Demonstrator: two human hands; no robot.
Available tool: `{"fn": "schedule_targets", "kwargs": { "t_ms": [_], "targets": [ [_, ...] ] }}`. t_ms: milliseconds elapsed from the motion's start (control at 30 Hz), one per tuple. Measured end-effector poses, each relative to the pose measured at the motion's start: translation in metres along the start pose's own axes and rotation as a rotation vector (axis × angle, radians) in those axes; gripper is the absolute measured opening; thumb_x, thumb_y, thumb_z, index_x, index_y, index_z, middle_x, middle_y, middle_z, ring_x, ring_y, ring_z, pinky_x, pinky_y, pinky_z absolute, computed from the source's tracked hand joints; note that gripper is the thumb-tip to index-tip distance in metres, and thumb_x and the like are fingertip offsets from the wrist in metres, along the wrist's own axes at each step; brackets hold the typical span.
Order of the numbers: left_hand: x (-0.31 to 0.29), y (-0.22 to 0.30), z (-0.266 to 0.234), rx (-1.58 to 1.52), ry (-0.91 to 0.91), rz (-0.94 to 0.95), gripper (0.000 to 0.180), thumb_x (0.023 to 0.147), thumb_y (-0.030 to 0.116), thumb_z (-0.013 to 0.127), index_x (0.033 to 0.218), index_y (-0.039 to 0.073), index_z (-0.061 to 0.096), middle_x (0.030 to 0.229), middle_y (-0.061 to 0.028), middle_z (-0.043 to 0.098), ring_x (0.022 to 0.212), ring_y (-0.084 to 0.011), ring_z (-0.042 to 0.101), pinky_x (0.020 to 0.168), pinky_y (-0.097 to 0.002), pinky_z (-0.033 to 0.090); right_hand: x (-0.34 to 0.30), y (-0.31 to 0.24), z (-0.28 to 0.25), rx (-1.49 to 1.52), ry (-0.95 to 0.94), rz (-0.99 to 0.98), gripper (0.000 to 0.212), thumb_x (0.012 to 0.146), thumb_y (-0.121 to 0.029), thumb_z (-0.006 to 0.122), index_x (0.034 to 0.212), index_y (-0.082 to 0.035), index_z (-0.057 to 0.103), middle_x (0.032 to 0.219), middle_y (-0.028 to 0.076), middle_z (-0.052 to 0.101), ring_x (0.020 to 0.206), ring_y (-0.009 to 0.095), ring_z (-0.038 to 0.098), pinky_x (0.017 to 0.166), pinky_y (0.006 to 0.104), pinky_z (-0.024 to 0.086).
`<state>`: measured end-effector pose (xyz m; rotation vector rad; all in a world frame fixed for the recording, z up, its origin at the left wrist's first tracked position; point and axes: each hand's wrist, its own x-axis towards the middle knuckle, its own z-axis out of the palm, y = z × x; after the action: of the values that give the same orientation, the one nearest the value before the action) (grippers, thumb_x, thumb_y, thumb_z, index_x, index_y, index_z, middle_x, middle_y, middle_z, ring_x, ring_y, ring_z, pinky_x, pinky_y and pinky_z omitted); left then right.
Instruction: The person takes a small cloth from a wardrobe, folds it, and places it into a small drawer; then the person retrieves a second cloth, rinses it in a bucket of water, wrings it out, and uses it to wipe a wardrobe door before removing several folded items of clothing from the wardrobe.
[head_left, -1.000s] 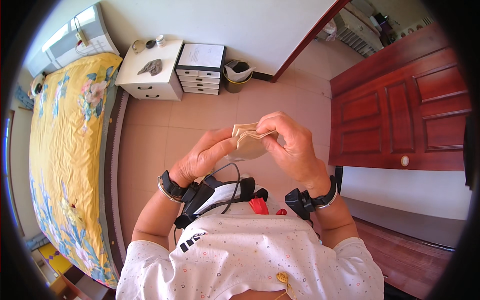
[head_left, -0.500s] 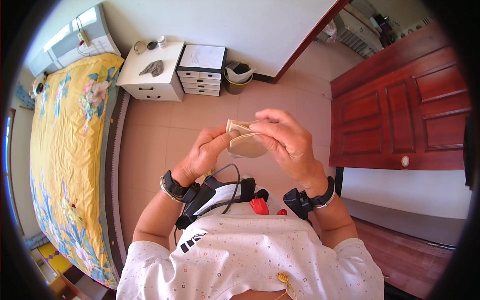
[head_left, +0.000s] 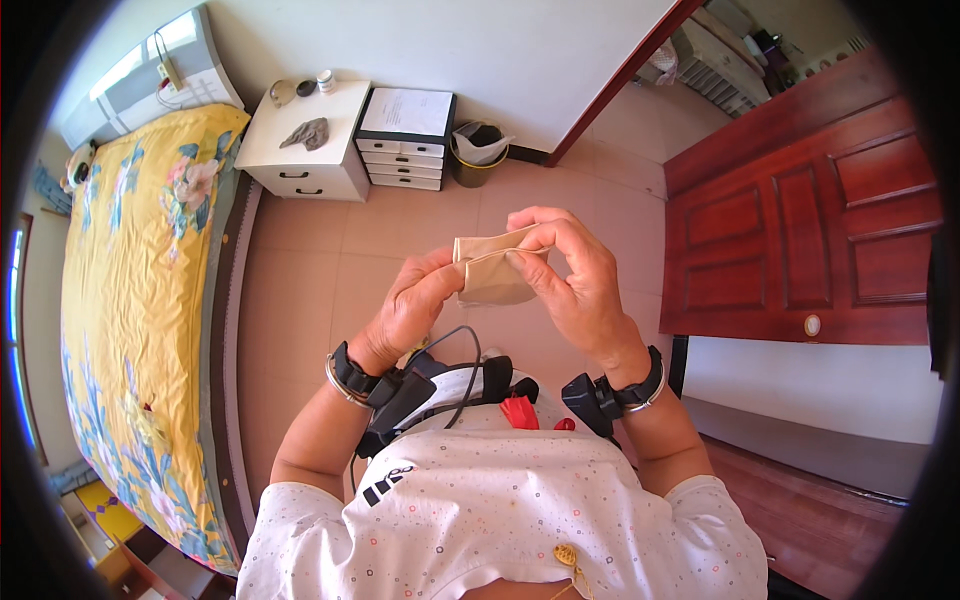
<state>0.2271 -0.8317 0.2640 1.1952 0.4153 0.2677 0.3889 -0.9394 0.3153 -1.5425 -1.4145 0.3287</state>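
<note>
Held up in front of my body is a beige, thin, sock-like cloth (head_left: 496,283) with a banded upper edge, its two layers parted at the top. My left hand (head_left: 412,298) pinches its left edge between thumb and fingers. On the other side, my right hand (head_left: 580,285) grips the upper right edge, with the thumb on the near layer and the fingers behind. Parts of the fingertips are hidden by the cloth. Both wrists carry black straps with box-shaped devices and a bangle.
At left stands a bed with a yellow floral cover (head_left: 140,290). Along the wall are a white nightstand (head_left: 345,110) with a crumpled grey-brown cloth (head_left: 306,134), a small drawer unit (head_left: 403,165) and a lined bin (head_left: 470,175). A red-brown door (head_left: 800,240) stands at right.
My right hand has shifted slightly, its fingers now closer along the cloth's upper edge. The cloth is spread wider and flatter between my hands, its near layer drawn to the right.
</note>
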Motion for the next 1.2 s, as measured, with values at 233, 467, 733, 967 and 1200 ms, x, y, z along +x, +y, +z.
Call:
{"fn": "schedule_targets", "kwargs": {
  "t_ms": [233, 467, 733, 967, 1200],
  "targets": [
    [-0.005, 0.011, 0.011, -0.045, -0.051, 0.119, 0.043, 0.091, 0.028, 0.044, 0.12, -0.003, 0.049, 0.106, -0.0077, 0.058, 0.094, -0.0124, 0.052, 0.081, -0.0263, 0.04, 0.004, 0.004, 0.0, -0.004, 0.017, -0.058, 0.015, 0.078, -0.005, 0.065, 0.08, -0.002, 0.05, 0.077, 0.009, 0.056, 0.068, 0.022, 0.055, 0.06, 0.0299, 0.046],
    [-0.004, 0.014, 0.015, 0.077, -0.063, 0.101, 0.031, 0.089, 0.01, 0.052, 0.118, -0.001, 0.052, 0.098, -0.0027, 0.059, 0.089, -0.0069, 0.051, 0.079, -0.0232, 0.044, -0.002, 0.003, 0.0, 0.002, -0.009, 0.039, 0.017, 0.078, -0.006, 0.065, 0.079, -0.003, 0.048, 0.073, 0.008, 0.055, 0.065, 0.019, 0.054, 0.057, 0.0291, 0.045],
    [0.002, 0.02, 0.016, 0.085, -0.042, 0.121, 0.027, 0.09, 0.007, 0.049, 0.115, -0.001, 0.054, 0.102, -0.0027, 0.059, 0.094, -0.009, 0.052, 0.084, -0.0256, 0.043, 0.012, 0.0, -0.017, 0.127, -0.133, 0.158, 0.028, 0.074, -0.013, 0.071, 0.091, -0.001, 0.052, 0.08, 0.01, 0.059, 0.072, 0.02, 0.057, 0.064, 0.0301, 0.046],
    [0.023, 0.016, 0.011, -0.072, -0.045, 0.087, 0.036, 0.091, 0.015, 0.048, 0.124, 0.001, 0.044, 0.108, -0.0039, 0.054, 0.098, -0.0098, 0.048, 0.085, -0.0266, 0.042, 0.039, 0.002, -0.026, 0.07, -0.414, 0.343, 0.025, 0.072, -0.011, 0.07, 0.088, -0.001, 0.054, 0.078, 0.007, 0.057, 0.072, 0.011, 0.053, 0.064, 0.0269, 0.045],
    [0.029, -0.004, 0.004, -0.028, -0.162, -0.009, 0.044, 0.084, 0.012, 0.06, 0.123, -0.002, 0.043, 0.11, -0.0079, 0.057, 0.098, -0.0125, 0.054, 0.086, -0.0274, 0.044, 0.045, 0.007, -0.031, 0.311, -0.256, 0.376, 0.023, 0.075, -0.013, 0.069, 0.086, -0.001, 0.053, 0.076, 0.0, 0.055, 0.07, 0.006, 0.049, 0.061, 0.0226, 0.042]
  ]
}}
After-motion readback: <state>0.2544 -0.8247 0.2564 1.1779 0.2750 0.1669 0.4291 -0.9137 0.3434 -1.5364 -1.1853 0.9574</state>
